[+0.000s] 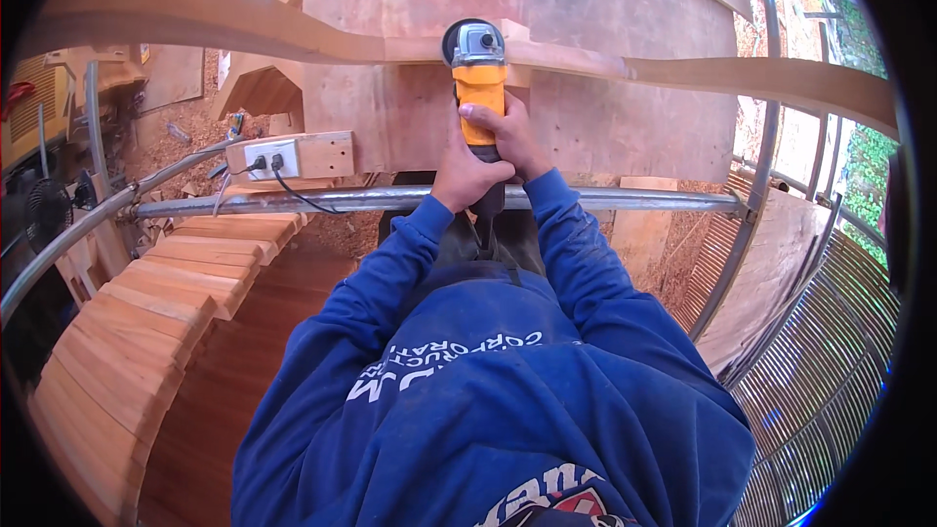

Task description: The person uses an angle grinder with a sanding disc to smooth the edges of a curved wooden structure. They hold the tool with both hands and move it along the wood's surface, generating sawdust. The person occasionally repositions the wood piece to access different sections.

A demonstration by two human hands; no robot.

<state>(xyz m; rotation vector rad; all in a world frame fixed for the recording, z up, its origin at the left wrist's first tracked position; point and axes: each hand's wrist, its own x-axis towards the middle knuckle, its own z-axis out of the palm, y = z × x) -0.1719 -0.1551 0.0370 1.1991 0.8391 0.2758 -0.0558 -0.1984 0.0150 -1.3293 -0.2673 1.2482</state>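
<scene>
A yellow and black angle grinder (pixel 480 88) with a grey metal head is held in both of my hands, its dark disc against or just over a long curved wooden piece (pixel 576 60). My left hand (pixel 467 171) wraps round the grinder's rear body from the left. Higher up on the yellow housing, my right hand (pixel 515 135) grips from the right, its thumb lying across the top. The wooden piece runs from the far left to the right edge of the view. Exactly where the disc meets the wood is hidden by the grinder head.
A reddish plywood bench top (pixel 605 127) lies under the wood. A metal pipe (pixel 390 199) crosses in front of me. At left, a white power outlet (pixel 271 158) on a board holds two plugs. Stacked wooden pieces (pixel 146 303) line the lower left, and a black fan (pixel 49 210) stands beyond.
</scene>
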